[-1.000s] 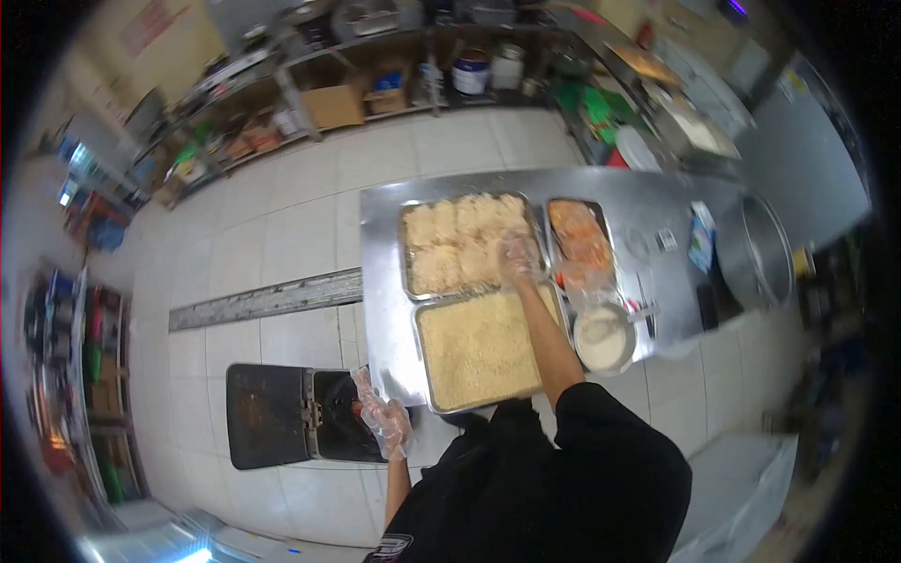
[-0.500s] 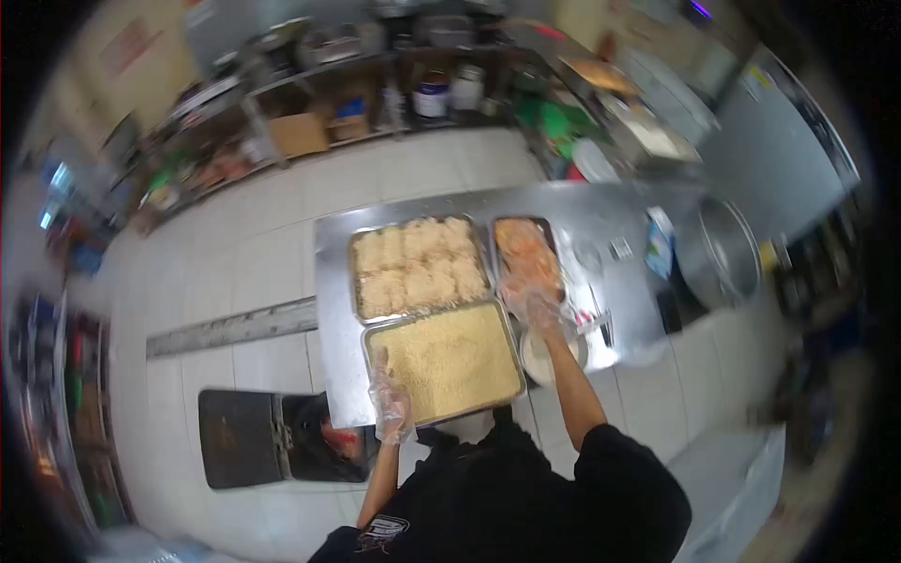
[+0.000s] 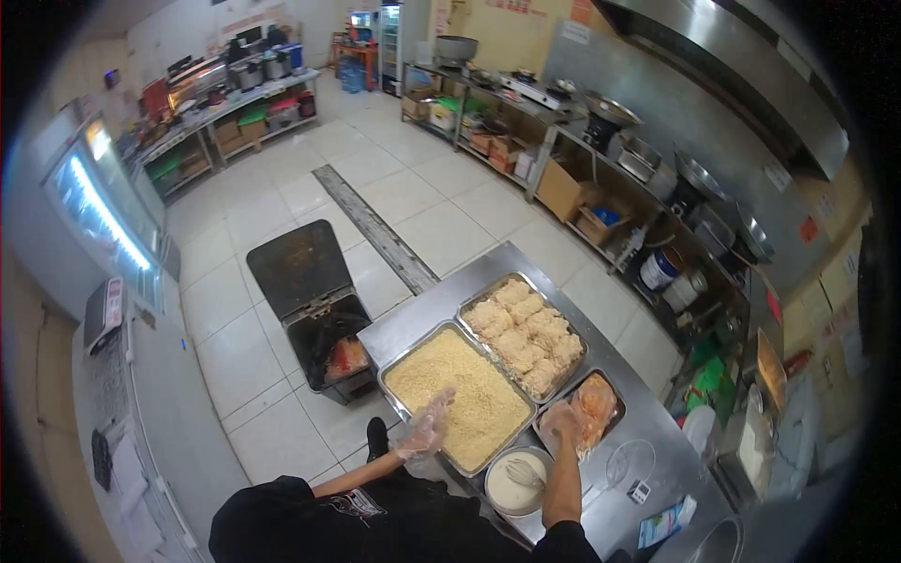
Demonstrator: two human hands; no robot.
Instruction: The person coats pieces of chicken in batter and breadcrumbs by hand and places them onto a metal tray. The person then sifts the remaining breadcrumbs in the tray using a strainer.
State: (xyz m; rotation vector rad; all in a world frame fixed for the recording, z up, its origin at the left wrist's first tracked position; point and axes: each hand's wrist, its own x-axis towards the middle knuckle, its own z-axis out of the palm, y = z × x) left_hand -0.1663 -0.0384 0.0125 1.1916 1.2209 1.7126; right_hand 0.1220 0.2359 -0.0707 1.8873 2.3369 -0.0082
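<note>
My left hand (image 3: 427,427), in a clear plastic glove, hovers over or touches the near left part of a tray of yellowish breadcrumbs (image 3: 460,387), its fingers stretched out. At the left side of a smaller tray of raw orange-pink meat pieces (image 3: 593,409) is my right hand (image 3: 561,419), also gloved. It looks curled, and its fingertips are hidden. Behind the crumbs stands a tray of crumb-coated pieces (image 3: 526,330). A bowl of pale batter (image 3: 507,488) with a whisk (image 3: 526,473) in it sits left of my right forearm.
The steel table (image 3: 615,483) also carries a small white device (image 3: 639,491) and a blue-and-white pack (image 3: 664,523). An open black bin (image 3: 324,324) stands on the floor at its left. Shelves with pans (image 3: 610,113) line the far wall; a white chest (image 3: 155,422) is at left.
The head view has swung left. My left hand has moved from the crumb tray's left rim to over the crumbs. My right hand stays at the meat tray.
</note>
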